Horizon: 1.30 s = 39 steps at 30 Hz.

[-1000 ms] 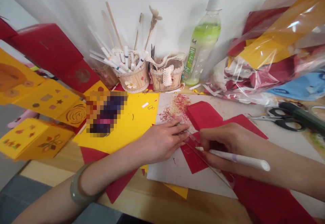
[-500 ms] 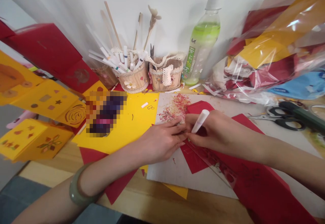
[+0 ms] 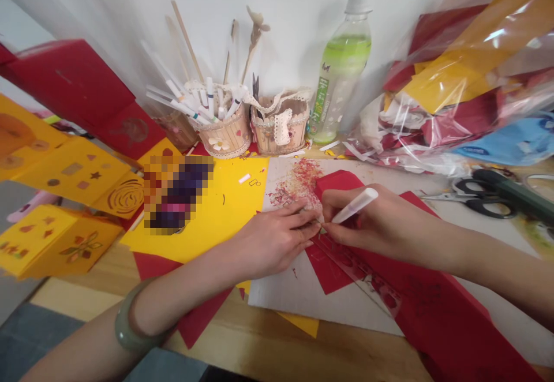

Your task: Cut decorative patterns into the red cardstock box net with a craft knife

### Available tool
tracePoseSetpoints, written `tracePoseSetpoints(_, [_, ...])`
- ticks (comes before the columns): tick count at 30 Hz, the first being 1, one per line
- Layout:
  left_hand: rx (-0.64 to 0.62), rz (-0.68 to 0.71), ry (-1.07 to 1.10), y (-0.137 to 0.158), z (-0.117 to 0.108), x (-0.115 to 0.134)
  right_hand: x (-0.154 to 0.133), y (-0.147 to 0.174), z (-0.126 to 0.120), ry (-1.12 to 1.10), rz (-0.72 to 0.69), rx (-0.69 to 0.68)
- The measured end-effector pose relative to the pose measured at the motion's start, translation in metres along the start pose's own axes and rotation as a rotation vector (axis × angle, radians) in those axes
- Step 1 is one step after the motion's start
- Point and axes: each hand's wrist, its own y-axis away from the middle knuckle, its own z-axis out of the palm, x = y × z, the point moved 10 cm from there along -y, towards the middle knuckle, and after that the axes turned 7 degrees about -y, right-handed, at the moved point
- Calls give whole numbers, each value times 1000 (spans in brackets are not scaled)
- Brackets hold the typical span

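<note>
My right hand (image 3: 367, 229) is closed around a white marker pen (image 3: 357, 204), which slants with its tip down near my left fingertips. My left hand (image 3: 272, 240) lies flat with fingers stretched out, pressing at the upper end of a clear stencil ruler (image 3: 375, 283). That ruler runs diagonally over red paper (image 3: 331, 272) and a long folded red strip (image 3: 450, 313). Beneath them is a pale board (image 3: 285, 292) with red and yellow marks. The pen's tip is hidden by my fingers.
Wooden pots of pens (image 3: 223, 137) stand at the back beside a green drink bottle (image 3: 344, 76). Scissors (image 3: 480, 197) and a clear bag of paper scraps (image 3: 459, 99) are on the right. Decorated yellow paper boxes (image 3: 47, 238) and a yellow sheet (image 3: 229, 209) lie left.
My right hand with the marker pen has shifted slightly to the right, and the pen leans over further. My left hand keeps nearly the same place.
</note>
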Motion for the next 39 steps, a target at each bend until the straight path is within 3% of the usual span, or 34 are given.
tracePoseSetpoints(16, [67, -2, -29, 2, -5, 1, 2, 14, 11, -16, 116, -123])
tracePoseSetpoints(21, [6, -17, 5, 1, 0, -1, -7, 5, 20, 21, 38, -180])
tracePoseSetpoints(26, [82, -11, 25, -2, -11, 1, -21, -12, 21, 31, -69, -144])
tracePoseSetpoints(29, [86, -7, 19, -2, -11, 1, -18, -17, 13, 37, -62, -87])
tracePoseSetpoints(32, [60, -10, 2, -1, -7, 1, -16, -9, -9, 17, -86, 64])
tracePoseSetpoints(36, [64, 1, -17, 1, -6, 1, -7, 32, -46, 19, -18, 380])
tracePoseSetpoints(39, [133, 23, -64, 1, -13, 4, 2, 61, -36, 148, 66, 410])
